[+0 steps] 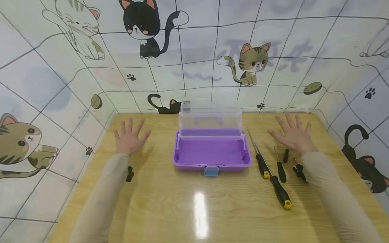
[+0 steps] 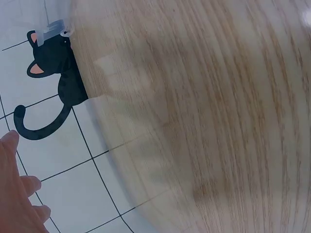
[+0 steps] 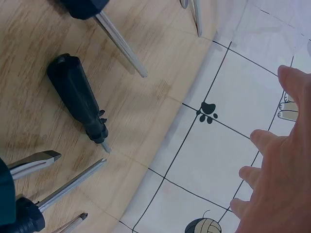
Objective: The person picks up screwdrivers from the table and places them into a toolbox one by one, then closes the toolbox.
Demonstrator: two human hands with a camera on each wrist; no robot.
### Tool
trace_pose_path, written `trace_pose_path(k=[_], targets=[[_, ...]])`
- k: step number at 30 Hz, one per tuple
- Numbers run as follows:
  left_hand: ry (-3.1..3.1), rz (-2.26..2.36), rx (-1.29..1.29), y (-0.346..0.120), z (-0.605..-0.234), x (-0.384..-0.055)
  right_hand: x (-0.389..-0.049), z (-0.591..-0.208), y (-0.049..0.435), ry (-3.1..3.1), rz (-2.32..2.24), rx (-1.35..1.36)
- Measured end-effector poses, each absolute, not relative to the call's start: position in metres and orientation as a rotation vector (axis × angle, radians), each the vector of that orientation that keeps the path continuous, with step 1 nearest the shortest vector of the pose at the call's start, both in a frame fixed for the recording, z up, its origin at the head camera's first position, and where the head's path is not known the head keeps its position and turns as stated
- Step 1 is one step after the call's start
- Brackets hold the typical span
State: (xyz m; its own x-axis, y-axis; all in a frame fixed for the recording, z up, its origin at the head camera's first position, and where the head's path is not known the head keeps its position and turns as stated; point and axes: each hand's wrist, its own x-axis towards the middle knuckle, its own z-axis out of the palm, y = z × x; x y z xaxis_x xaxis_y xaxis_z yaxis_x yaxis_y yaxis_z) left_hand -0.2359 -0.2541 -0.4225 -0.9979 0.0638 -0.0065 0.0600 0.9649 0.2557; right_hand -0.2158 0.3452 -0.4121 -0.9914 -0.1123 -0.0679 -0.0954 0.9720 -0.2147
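Observation:
My left hand (image 1: pixel 130 140) is held out over the left of the table with its fingers spread, holding nothing. On the other side, my right hand (image 1: pixel 292 135) is likewise spread and empty, above the tools. Between them stands a purple toolbox (image 1: pixel 212 168) with its clear lid (image 1: pixel 210 116) raised and a blue latch (image 1: pixel 211 171) at the front; its inside is bare. Nearest the right hand lie a short black screwdriver (image 1: pixel 286 156) and a slim screwdriver (image 1: pixel 281 172). The right wrist view shows the short screwdriver (image 3: pixel 75 92) with its tip out.
Two long screwdrivers with yellow-ended handles, one nearer the toolbox (image 1: pixel 262 165) and one nearer the front (image 1: pixel 280 192), lie right of it. Small dark tools (image 1: pixel 299 170) sit partly behind the right sleeve. A cat-print tiled backdrop (image 1: pixel 197 77) rises behind the wooden table (image 1: pixel 164 202).

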Motion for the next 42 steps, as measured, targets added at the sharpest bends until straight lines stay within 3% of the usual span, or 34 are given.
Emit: trace_pose_path(k=[13,42], targets=[[3.121,0.413,0.315,-0.223,-0.456,-0.237,-0.203,-0.404,0.338,3.043,-0.279,-0.191],[2.708,0.961,0.651,-0.166,-0.459,-0.196,-0.185,-0.415,0.328,3.128,-0.343,-0.421]])
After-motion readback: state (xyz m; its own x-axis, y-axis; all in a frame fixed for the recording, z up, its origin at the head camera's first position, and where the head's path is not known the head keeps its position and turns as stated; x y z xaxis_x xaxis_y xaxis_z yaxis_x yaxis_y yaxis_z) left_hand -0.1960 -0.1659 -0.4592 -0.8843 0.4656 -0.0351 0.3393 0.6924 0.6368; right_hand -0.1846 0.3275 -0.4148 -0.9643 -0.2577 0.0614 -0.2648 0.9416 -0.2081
